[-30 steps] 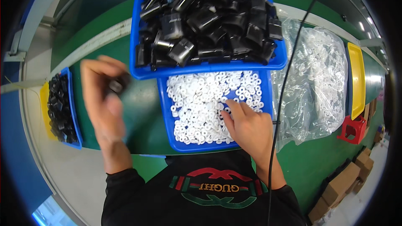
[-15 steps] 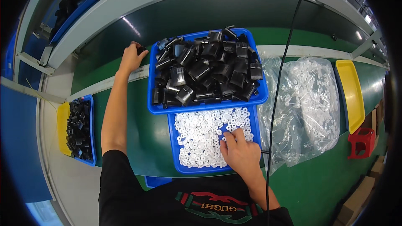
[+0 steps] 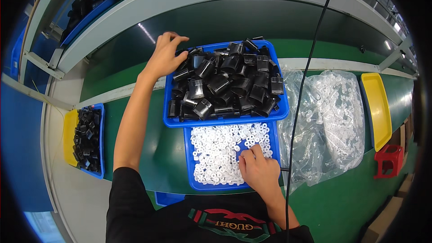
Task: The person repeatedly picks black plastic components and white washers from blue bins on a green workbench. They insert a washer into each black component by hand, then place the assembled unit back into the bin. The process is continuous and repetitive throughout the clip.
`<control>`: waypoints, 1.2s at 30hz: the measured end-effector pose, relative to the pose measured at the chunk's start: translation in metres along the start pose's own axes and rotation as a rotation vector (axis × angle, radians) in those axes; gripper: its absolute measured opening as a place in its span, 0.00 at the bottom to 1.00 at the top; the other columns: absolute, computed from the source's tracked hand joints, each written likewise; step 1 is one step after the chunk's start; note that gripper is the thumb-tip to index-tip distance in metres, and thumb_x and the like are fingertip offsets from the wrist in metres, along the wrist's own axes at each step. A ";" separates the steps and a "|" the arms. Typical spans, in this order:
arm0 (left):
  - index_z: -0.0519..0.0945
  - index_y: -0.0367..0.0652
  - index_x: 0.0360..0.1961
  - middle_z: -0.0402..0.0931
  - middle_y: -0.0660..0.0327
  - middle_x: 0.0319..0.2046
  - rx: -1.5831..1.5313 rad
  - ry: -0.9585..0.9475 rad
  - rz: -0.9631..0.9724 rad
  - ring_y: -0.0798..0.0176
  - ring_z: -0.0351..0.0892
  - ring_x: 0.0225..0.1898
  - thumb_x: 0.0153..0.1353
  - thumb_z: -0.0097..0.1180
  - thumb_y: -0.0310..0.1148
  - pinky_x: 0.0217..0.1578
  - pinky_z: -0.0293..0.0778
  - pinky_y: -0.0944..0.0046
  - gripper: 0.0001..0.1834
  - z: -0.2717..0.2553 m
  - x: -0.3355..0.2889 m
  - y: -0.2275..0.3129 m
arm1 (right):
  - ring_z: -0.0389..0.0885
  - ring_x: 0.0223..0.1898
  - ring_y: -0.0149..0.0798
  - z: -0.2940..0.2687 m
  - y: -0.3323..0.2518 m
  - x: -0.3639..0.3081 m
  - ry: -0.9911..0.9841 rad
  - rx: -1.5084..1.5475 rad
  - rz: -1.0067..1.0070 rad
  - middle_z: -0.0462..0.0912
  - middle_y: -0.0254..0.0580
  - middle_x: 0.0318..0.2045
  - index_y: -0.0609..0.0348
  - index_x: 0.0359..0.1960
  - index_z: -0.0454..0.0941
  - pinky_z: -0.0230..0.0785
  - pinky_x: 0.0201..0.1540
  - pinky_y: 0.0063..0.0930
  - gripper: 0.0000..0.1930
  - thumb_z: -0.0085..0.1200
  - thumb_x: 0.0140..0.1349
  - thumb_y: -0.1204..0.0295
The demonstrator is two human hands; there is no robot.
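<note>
Head view, picking step under way: left hand (image 3: 164, 56), fingers spread and empty, reaches the black parts (image 3: 227, 81) at twelve o'clock; right hand (image 3: 258, 171), fingertips pinched, grasp unclear, works the white rings (image 3: 216, 150) at six o'clock; next likely calls for grasping one part.

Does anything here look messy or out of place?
Mostly tidy. The upper blue bin is heaped with black parts, a few poking above its far rim. Nothing seems spilled on the green table; white rings stay in their tray.
</note>
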State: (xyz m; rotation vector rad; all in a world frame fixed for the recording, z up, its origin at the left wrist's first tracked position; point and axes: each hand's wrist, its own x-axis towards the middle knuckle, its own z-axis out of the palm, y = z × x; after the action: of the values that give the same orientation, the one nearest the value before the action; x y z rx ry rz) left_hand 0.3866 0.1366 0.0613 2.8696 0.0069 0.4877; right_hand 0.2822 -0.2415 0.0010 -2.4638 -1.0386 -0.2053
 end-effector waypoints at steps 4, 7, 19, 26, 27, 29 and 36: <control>0.80 0.43 0.51 0.67 0.48 0.54 -0.010 -0.231 -0.025 0.46 0.63 0.57 0.51 0.59 0.36 0.60 0.63 0.53 0.23 0.001 0.020 -0.001 | 0.71 0.11 0.36 -0.001 0.000 0.001 0.009 0.004 -0.005 0.73 0.32 0.27 0.50 0.27 0.75 0.63 0.13 0.29 0.07 0.62 0.51 0.71; 0.82 0.43 0.47 0.68 0.49 0.52 -0.044 -0.315 -0.020 0.45 0.63 0.57 0.51 0.59 0.37 0.59 0.64 0.53 0.21 0.000 0.024 0.000 | 0.71 0.11 0.36 -0.002 -0.001 0.001 0.013 0.011 -0.008 0.73 0.32 0.27 0.50 0.27 0.75 0.62 0.13 0.29 0.06 0.62 0.51 0.71; 0.79 0.35 0.39 0.78 0.55 0.42 -0.474 0.104 0.106 0.59 0.78 0.44 0.44 0.60 0.25 0.46 0.73 0.63 0.17 -0.049 -0.052 0.081 | 0.69 0.10 0.32 -0.003 0.005 -0.001 0.134 0.088 -0.044 0.73 0.31 0.27 0.50 0.28 0.78 0.61 0.12 0.26 0.06 0.64 0.52 0.70; 0.73 0.40 0.42 0.78 0.47 0.45 -1.110 -0.116 0.121 0.53 0.80 0.47 0.43 0.74 0.24 0.48 0.75 0.57 0.25 -0.022 -0.157 0.140 | 0.81 0.25 0.41 -0.024 -0.001 0.010 0.190 0.347 -0.107 0.80 0.41 0.29 0.58 0.32 0.78 0.71 0.24 0.29 0.13 0.66 0.45 0.82; 0.73 0.41 0.42 0.77 0.48 0.45 -1.127 -0.077 0.100 0.55 0.79 0.47 0.42 0.76 0.25 0.48 0.74 0.58 0.27 -0.011 -0.164 0.141 | 0.81 0.26 0.41 -0.027 -0.002 0.011 0.200 0.379 -0.110 0.80 0.42 0.29 0.58 0.32 0.77 0.71 0.24 0.29 0.13 0.66 0.45 0.82; 0.72 0.41 0.44 0.75 0.52 0.44 -1.173 -0.013 0.051 0.57 0.77 0.46 0.39 0.79 0.26 0.46 0.74 0.60 0.31 0.011 -0.177 0.143 | 0.82 0.27 0.41 -0.034 -0.006 0.014 0.176 0.408 -0.121 0.81 0.45 0.31 0.60 0.32 0.77 0.71 0.25 0.27 0.13 0.65 0.44 0.84; 0.77 0.44 0.36 0.71 0.61 0.33 -1.073 0.097 -0.034 0.60 0.72 0.36 0.34 0.81 0.33 0.36 0.69 0.64 0.28 0.026 -0.183 0.148 | 0.81 0.24 0.35 -0.036 -0.030 0.034 0.184 0.522 -0.214 0.81 0.41 0.33 0.61 0.37 0.82 0.72 0.21 0.24 0.17 0.65 0.42 0.84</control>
State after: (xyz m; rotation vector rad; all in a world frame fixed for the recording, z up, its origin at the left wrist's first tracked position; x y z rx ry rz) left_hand 0.2176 -0.0210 0.0117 1.7931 -0.1431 0.4343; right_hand 0.2866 -0.2180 0.0542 -1.8351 -1.1088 -0.1943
